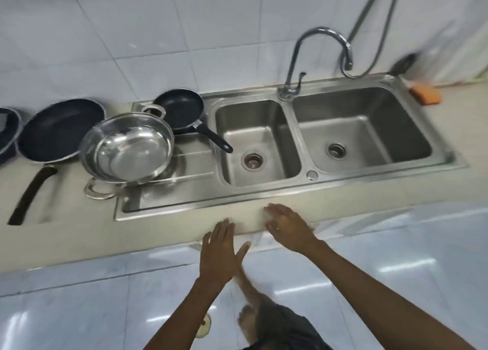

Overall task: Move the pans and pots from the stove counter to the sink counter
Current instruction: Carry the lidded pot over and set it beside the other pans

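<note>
Standing by the sink counter, the person held both hands empty and spread flat: the left hand low at centre frame, just off the counter's front edge, the right hand beside it over that edge, fingers blurred. Whether either touched the counter could not be told. The cookware sat at middle left. The steel pot, partly on the drainboard, looked stiff, thin-walled and fairly light, its polished skin probably slippery; its two loop handles, one near and one far, seemed the sure hold for two hands. The small pan behind it, its handle reaching out over the left basin, and the big pan to its left would likely tip toward the bowl if taken far out on their long handles, so a grip close to the bowl seemed wiser. At the far left edge a dark pot was cut off, its shape unclear. No stove counter showed, so what remained there was unknowable. A dark thing at upper right, behind the orange sponge, was too smeared to name.
</note>
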`<action>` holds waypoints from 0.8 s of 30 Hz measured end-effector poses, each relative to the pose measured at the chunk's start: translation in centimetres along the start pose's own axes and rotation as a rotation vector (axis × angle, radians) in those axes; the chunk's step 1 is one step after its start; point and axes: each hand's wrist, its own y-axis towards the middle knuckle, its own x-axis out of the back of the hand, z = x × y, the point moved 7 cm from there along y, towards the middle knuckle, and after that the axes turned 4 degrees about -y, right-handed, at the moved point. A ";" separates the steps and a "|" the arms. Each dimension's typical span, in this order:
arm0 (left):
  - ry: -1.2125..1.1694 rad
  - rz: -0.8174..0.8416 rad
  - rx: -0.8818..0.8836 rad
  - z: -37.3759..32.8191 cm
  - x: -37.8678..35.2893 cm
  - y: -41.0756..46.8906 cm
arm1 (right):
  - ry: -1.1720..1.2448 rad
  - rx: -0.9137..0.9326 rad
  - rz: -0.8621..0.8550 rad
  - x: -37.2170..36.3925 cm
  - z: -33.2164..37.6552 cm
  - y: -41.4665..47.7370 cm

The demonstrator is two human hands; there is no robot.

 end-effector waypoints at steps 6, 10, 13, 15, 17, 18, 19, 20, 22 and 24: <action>0.061 0.203 -0.168 -10.2 -7.7 -4.5 | -0.283 -0.084 0.114 -2.0 -8.2 -12.6; 0.105 0.196 -0.283 -18.0 -9.5 -4.8 | -0.324 -0.227 -0.008 1.6 -14.5 -19.3; 0.129 0.186 -0.366 -24.9 -10.1 -3.9 | -0.315 -0.354 -0.100 5.3 -19.1 -23.4; 0.122 0.180 -0.439 -30.5 -10.5 -3.5 | -0.310 -0.417 -0.150 8.0 -22.1 -26.3; 0.138 0.165 -0.533 -36.5 -11.2 -3.0 | -0.314 -0.465 -0.214 10.6 -25.0 -28.9; 0.137 0.163 -0.574 -39.9 -11.8 -2.9 | -0.310 -0.484 -0.243 12.0 -26.9 -30.5; 0.140 0.153 -0.608 -43.3 -12.5 -2.9 | -0.298 -0.511 -0.266 13.3 -28.8 -32.3; 0.150 0.130 -0.646 -46.9 -13.0 -2.7 | -0.285 -0.546 -0.288 14.7 -31.0 -34.2; 0.156 0.107 -0.695 -53.2 -14.2 -2.3 | -0.285 -0.609 -0.348 17.3 -35.2 -37.6; 0.177 0.112 -0.737 -59.6 -15.8 -2.2 | -0.279 -0.668 -0.387 19.5 -39.4 -41.3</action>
